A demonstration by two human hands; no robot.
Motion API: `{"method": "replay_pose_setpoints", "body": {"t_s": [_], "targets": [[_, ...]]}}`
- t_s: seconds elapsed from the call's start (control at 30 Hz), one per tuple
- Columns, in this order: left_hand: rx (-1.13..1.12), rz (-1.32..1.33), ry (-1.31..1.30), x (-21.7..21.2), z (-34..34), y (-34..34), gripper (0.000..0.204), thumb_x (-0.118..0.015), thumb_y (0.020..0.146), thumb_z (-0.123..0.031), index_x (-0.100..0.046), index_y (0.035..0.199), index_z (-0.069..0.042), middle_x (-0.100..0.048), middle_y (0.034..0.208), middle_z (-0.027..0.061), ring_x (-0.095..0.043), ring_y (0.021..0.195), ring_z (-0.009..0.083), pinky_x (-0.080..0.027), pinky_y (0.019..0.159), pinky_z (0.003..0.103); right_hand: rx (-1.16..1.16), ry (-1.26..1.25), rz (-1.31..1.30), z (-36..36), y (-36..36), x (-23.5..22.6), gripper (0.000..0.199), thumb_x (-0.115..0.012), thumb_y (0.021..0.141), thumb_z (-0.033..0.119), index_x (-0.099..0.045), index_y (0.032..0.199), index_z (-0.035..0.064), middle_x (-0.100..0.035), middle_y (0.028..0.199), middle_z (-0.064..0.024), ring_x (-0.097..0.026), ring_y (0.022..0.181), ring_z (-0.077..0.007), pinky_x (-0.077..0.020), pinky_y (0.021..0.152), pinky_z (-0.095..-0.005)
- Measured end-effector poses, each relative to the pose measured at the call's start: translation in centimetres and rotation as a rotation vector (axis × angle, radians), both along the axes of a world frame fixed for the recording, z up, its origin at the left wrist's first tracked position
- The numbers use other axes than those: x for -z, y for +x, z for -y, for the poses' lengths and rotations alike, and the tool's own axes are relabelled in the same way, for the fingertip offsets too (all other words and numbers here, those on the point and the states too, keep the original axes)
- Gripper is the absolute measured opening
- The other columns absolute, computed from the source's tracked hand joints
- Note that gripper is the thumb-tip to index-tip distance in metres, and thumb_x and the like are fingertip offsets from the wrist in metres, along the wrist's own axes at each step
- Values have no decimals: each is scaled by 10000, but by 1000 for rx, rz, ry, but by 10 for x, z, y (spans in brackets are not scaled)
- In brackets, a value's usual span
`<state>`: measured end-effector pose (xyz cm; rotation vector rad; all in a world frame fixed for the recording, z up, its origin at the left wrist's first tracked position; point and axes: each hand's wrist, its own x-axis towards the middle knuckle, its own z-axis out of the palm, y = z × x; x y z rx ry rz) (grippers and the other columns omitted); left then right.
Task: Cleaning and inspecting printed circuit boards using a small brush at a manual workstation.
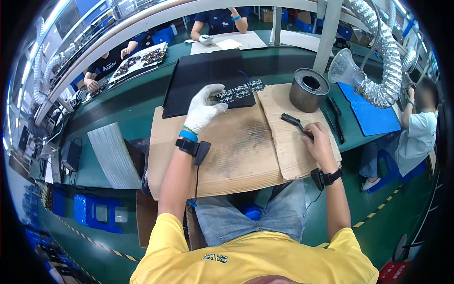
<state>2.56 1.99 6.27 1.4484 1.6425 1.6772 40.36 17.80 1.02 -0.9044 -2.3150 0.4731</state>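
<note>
My left hand (202, 110), in a white glove, pinches the left end of a circuit board panel (243, 90). Small components cover the panel, and a thin blue wire rises above it. It is held over the front right part of a black tray (201, 68). Bare and closed, my right hand (318, 142) grips a black brush (293, 120) above the right-hand piece of cardboard. The brush head points up and left, apart from the panel. Beneath both hands lies brown cardboard (213, 163), with a dark smudged patch near its middle.
A round metal can (297, 97) stands behind my right hand. Beside it lie another black brush (336, 120) and a blue board (369, 109). A silver duct with a clear hood (344, 66) hangs at right. Coworkers sit across the bench and at right.
</note>
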Motion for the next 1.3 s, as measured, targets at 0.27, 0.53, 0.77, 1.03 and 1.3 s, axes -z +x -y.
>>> {"method": "replay_pose_setpoints", "body": {"t_s": [0.27,0.53,0.77,1.03,1.3], "targets": [[166,306,99,35,-5,-4,610,-762,842,77,-577,1417,-9,-665,1322,129,-663,1129,182,-584,919,311,-215,-212,-235,-26,-77,-51,492,-823,889,91,-631,1325,-29,-691,1297,-166,-674,1191,-286,-555,1000,-389],[95,407,116,37,5,-15,594,-747,851,97,-581,1414,4,-661,1324,141,-667,1118,179,-593,922,316,-651,-763,-413,-58,-186,-40,549,-836,921,120,-582,1379,-45,-699,1214,-90,-683,1115,-171,-557,1016,-317],[125,492,86,33,5,-13,598,-768,872,-27,-562,1433,-7,-650,1332,125,-646,1192,187,-549,988,315,-631,-903,-491,-59,-180,-17,322,-792,973,174,-640,1193,-5,-714,986,-62,-672,828,-112,-530,748,-239],[88,698,-53,33,9,-7,593,-763,892,-75,-550,1441,-8,-637,1323,100,-650,1167,145,-544,974,268,-563,-1265,-455,-55,-171,-21,271,-766,997,275,-651,1028,31,-645,788,-24,-601,671,-87,-409,594,-211],[88,597,99,30,11,-10,662,-749,834,9,-534,1460,-13,-626,1382,140,-639,1215,195,-542,1023,303,-571,-984,-517,-43,-181,-24,316,-807,940,111,-687,1205,-11,-689,968,-46,-665,888,-110,-515,719,-240]]}}
